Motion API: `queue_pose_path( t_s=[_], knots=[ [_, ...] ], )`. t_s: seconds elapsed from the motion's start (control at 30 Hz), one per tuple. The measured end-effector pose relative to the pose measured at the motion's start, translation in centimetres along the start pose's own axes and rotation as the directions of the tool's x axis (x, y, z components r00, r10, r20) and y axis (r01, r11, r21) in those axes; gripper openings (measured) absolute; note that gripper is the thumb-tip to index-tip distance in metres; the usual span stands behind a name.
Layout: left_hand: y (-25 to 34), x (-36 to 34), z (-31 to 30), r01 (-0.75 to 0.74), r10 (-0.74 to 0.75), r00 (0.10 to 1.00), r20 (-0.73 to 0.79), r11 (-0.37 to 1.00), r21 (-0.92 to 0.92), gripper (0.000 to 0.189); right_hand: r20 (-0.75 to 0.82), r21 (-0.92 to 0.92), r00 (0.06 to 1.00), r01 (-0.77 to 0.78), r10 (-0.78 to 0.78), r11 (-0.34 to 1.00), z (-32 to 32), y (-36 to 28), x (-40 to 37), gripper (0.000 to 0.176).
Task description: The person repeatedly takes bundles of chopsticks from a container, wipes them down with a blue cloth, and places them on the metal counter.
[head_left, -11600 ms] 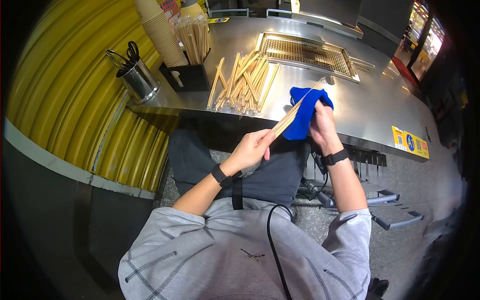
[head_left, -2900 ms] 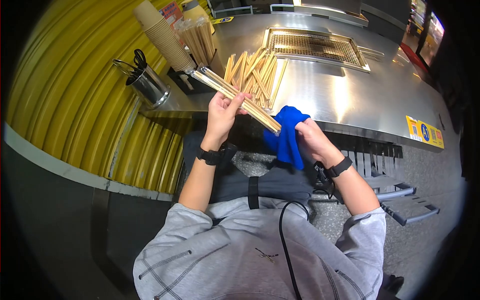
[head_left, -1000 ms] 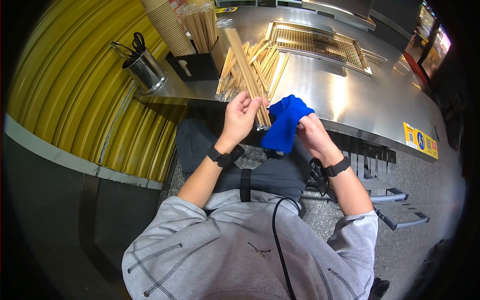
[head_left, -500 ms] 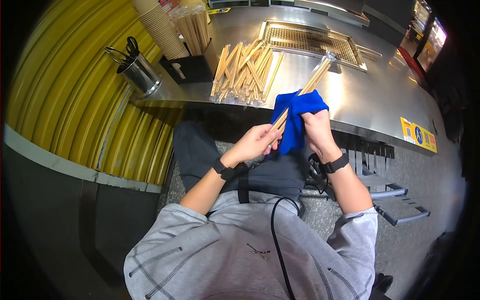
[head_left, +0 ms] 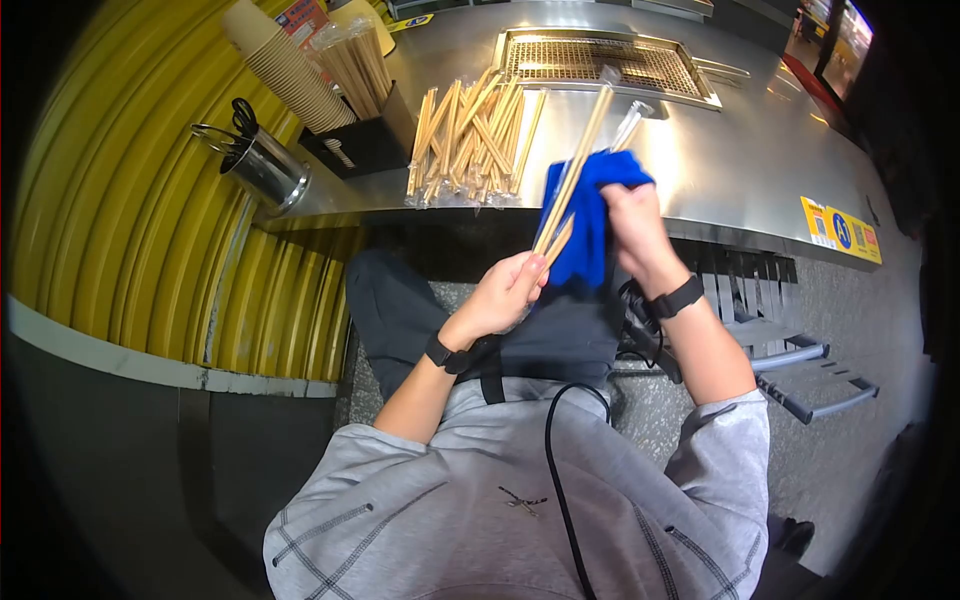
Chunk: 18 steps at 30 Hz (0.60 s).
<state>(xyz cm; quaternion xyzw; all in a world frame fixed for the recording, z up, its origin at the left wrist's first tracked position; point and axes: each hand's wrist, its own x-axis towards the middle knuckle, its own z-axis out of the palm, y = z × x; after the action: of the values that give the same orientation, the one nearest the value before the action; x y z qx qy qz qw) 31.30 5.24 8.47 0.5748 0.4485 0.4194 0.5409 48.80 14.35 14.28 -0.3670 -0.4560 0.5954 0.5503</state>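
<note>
My left hand [head_left: 505, 293] is closed around the lower ends of a few wrapped chopsticks [head_left: 573, 187], which slant up and to the right over the counter's front edge. They have spread into two groups, with clear film at the upper tips. My right hand [head_left: 636, 222] grips a blue cloth [head_left: 583, 232] by its upper right part. The cloth hangs behind and beside the chopsticks, and one group passes partly behind it. On the counter to the left lies a pile of wrapped chopsticks [head_left: 470, 140].
The steel counter [head_left: 690, 180] carries a grill tray with mesh [head_left: 610, 62] at the back. At left stand a black holder [head_left: 370, 140] with wrapped sticks, stacked paper cups [head_left: 285, 70] and a metal canister [head_left: 268, 172] with scissors. A yellow corrugated wall [head_left: 110, 200] borders the left side.
The chopsticks have fanned apart into two groups and stand steeper. My right hand and the cloth have moved slightly up. The whole view has shifted a little.
</note>
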Motion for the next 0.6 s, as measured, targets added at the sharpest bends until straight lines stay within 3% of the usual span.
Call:
queue_pose_path(
  t_s=[0.07,0.2,0.3,0.37,0.4,0.43,0.6],
  knots=[
    [0.4,-1.0,0.1,0.065,-0.068,0.996,0.057,0.996,0.055,0.035,-0.079,0.070,0.997,-0.015,0.021,0.997,-2.3,-0.4,1.7,0.016],
    [-0.2,-1.2,0.4,0.159,-0.137,0.981,0.136,0.974,-0.164,0.041,-0.105,0.189,0.994,0.049,-0.029,0.981,-4.0,0.0,3.0,0.015],
    [-0.1,-0.4,0.2,0.181,-0.168,0.982,0.081,0.965,-0.189,0.047,0.024,0.099,0.997,-0.074,0.072,0.992,-1.9,-0.2,1.2,0.015],
    [0.4,-0.1,0.4,0.143,-0.144,0.990,-0.005,0.986,-0.090,0.050,0.209,0.012,0.978,-0.029,0.026,1.000,-0.1,0.3,-0.3,0.015],
    [1.0,0.0,0.7,0.134,-0.135,0.991,-0.005,0.987,-0.087,0.053,0.223,-0.058,0.974,-0.033,0.045,0.998,0.5,1.3,-1.0,0.016],
    [1.0,-0.1,0.5,0.135,-0.134,0.991,0.013,0.986,-0.094,0.053,0.343,-0.014,0.939,0.032,-0.025,0.999,1.0,1.7,-1.5,0.019],
    [1.3,-0.5,0.0,0.200,-0.192,0.979,0.070,0.968,-0.150,0.058,0.315,-0.016,0.948,0.047,-0.039,0.999,1.0,1.5,-1.3,0.023]
  ],
)
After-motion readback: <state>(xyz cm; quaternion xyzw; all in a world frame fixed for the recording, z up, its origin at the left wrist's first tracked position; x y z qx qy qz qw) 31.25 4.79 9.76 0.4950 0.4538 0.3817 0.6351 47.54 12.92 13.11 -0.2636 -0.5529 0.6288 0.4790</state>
